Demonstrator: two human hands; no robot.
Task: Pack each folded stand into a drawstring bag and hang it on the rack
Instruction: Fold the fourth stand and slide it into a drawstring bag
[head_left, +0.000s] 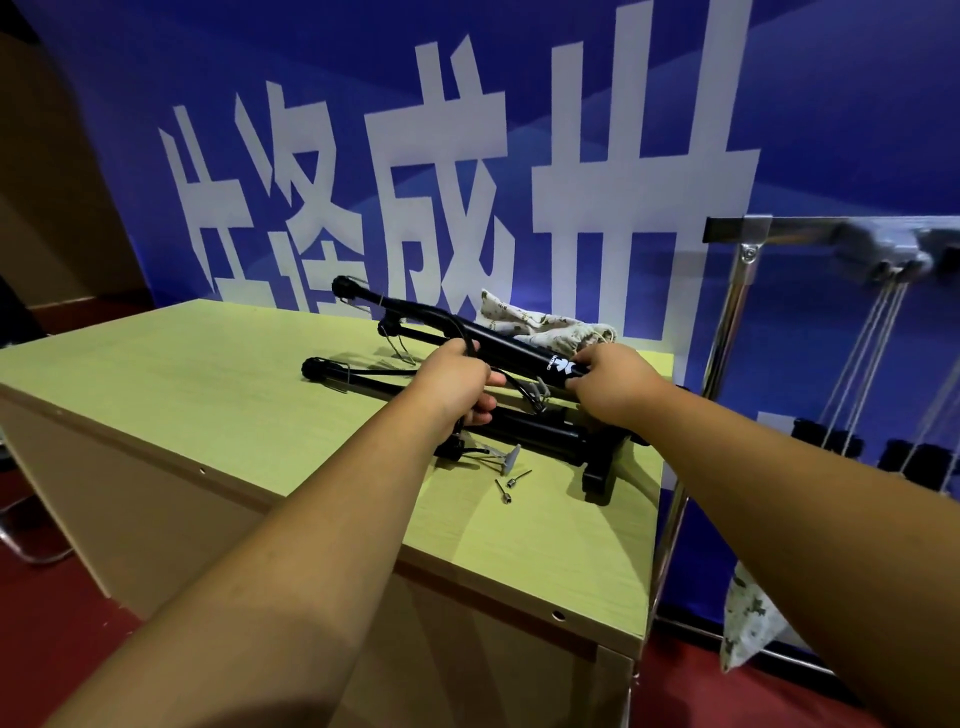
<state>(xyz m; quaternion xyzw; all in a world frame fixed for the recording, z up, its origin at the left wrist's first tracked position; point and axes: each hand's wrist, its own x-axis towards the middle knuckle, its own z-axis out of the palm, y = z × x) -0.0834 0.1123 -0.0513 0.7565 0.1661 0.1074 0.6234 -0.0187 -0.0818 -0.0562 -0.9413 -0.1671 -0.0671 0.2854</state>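
Note:
A black folded stand (498, 340) with a white logo is lifted at a slant above the table. My left hand (457, 382) grips its middle along with a thin black cord, and my right hand (613, 382) grips its lower end by the logo. Another black stand (530, 431) lies flat on the table under my hands, and a third black tube (332, 371) lies to the left. A camouflage drawstring bag (540, 322) lies crumpled at the table's far edge. The metal rack (737, 291) stands to the right of the table.
The light wooden table (208, 395) carries two small metal pins (511, 483) near its right front. Cords hang from the rack bar with black items (826, 441) below. Another camouflage bag (748, 618) hangs low by the rack. A blue banner wall is behind.

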